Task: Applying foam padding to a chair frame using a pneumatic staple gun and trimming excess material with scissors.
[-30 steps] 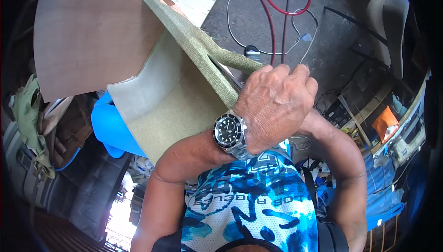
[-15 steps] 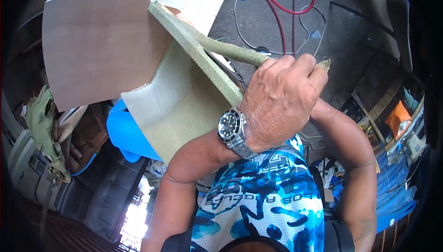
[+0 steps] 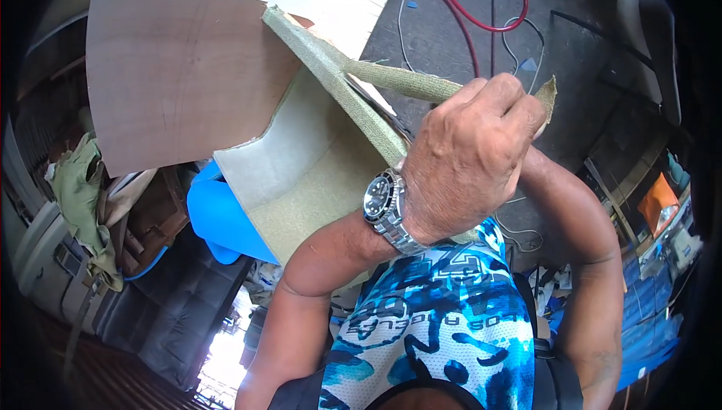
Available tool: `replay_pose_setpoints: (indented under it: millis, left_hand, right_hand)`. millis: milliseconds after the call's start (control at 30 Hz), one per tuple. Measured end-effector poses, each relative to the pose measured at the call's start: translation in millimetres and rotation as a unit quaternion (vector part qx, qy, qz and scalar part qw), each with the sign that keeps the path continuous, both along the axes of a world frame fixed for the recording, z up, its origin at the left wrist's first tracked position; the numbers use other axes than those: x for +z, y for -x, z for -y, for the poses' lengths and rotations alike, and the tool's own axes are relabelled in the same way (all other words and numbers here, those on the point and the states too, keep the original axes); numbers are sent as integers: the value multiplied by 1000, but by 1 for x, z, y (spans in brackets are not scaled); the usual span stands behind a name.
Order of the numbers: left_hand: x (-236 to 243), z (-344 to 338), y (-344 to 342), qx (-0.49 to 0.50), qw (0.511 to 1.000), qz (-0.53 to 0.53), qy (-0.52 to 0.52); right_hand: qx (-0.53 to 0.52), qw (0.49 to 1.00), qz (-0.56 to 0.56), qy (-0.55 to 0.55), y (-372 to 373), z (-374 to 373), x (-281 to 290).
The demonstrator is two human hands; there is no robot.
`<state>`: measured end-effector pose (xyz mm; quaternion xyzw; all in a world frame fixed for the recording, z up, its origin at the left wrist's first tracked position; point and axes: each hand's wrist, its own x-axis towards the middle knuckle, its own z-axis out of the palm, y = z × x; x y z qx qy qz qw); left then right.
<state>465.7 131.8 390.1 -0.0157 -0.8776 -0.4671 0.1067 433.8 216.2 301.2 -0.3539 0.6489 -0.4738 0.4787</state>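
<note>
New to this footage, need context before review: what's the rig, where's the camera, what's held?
No machine here: these are a person's bare hands, filmed from a camera on their head, looking down; its wide lens bends straight edges. The left hand, with a wristwatch, is closed on a green fabric strip running from the edge of a curved panel. The right hand is largely hidden behind it, so I can't tell what it holds. A red hose lies on the dark floor.

Green woven strip (image 3: pixel 406 83) is branching off the edge of the curved panel (image 3: pixel 312 162) (grey and olive inside); its pointed end is standing well apart from that panel.
</note>
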Motion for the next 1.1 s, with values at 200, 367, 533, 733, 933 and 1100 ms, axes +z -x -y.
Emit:
replay_pose_setpoints:
  millis: [200,367,533,733,933,1100]
  left_hand:
    - [2,0,1,0,1000,4,-1]
    - [2,1,1,5,1000,-20,-19]
    - [-1,6,4,8,999,-22,-41]
    - [4,-1,2,-2,997,-26,-69]
    - [9,-5,6,-15,996,-29,-85]
    - [13,-5,9,-19,995,-51,-80]
  right_hand:
    - [-2,1000,1,8,6,16,-3]
    - [0,1000,2,16,8,29,-6]
    - [-4,1000,4,20,15,37,-10]
    - [-17,1000,7,24,12,35,-7]
    - [-19,999,19,24,9,29,1]
    - [-14,1000,21,18,7,17,10]
